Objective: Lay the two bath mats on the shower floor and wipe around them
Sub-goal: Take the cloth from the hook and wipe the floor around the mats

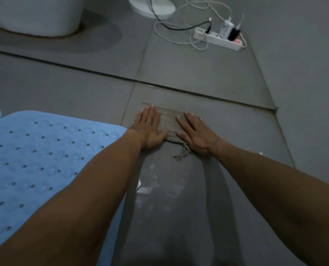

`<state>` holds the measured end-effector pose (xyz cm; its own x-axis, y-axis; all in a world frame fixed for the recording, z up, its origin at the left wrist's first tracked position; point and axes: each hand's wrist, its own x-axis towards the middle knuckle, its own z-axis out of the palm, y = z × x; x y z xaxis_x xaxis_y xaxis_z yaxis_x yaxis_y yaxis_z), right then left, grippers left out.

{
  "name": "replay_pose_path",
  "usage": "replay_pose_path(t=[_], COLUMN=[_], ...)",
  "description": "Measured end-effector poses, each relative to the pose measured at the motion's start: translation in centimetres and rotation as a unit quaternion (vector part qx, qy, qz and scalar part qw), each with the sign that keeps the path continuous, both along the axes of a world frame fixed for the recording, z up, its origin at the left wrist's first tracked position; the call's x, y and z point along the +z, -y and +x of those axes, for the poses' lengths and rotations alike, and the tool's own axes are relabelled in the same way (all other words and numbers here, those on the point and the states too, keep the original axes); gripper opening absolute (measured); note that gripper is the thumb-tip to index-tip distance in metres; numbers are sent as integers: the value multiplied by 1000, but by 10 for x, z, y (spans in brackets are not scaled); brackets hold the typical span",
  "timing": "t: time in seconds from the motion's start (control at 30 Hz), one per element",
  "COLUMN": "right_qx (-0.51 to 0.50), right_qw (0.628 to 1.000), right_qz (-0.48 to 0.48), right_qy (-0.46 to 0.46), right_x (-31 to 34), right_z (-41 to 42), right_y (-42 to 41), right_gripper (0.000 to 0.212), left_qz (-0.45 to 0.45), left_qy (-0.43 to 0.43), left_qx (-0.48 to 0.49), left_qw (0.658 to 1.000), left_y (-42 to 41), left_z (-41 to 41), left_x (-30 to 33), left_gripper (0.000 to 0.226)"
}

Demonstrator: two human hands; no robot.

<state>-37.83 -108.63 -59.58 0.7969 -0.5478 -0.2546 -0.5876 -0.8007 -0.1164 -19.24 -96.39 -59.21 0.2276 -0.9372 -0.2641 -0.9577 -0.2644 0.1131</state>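
Under my palms lies the cloth [169, 124], folded flat on the wet floor [227, 131]; my left hand [150, 129] and right hand [196, 135] press it side by side, fingers spread, gripping nothing. It looks soft, limp and damp, so I judge it best pushed flat. Just left lies the blue bath mat [44, 150], rubbery, floppy; I see only one.

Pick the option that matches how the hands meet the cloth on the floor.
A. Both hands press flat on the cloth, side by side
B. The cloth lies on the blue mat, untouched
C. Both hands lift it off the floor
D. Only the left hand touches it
A: the left hand and right hand both lie palm-down on the grey cloth, which rests on the tile floor beside the blue mat.
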Motion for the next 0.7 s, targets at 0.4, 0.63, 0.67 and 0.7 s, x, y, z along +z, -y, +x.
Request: replay_pose_path(t=[0.4,0.63,0.67,0.7], right_qx=[-67,-58,-53,-49], right_qw=[997,998,998,998], right_qz=[15,26,25,25], right_qy=[-23,-27,-28,-29], right_x=[0,1,0,0], right_z=[-59,-81,-85,-89], right_y=[-87,-127,-133,-139], right_gripper=[67,82,82,82], left_qz=[3,10,15,18], left_qy=[1,-12,-10,-6], left_qx=[-84,-81,-83,-87], left_qw=[996,997,996,996], left_y=[-60,-115,-123,-131], left_z=[-40,-71,-74,-77], left_x=[-6,1,2,2], left_gripper=[89,102,102,102])
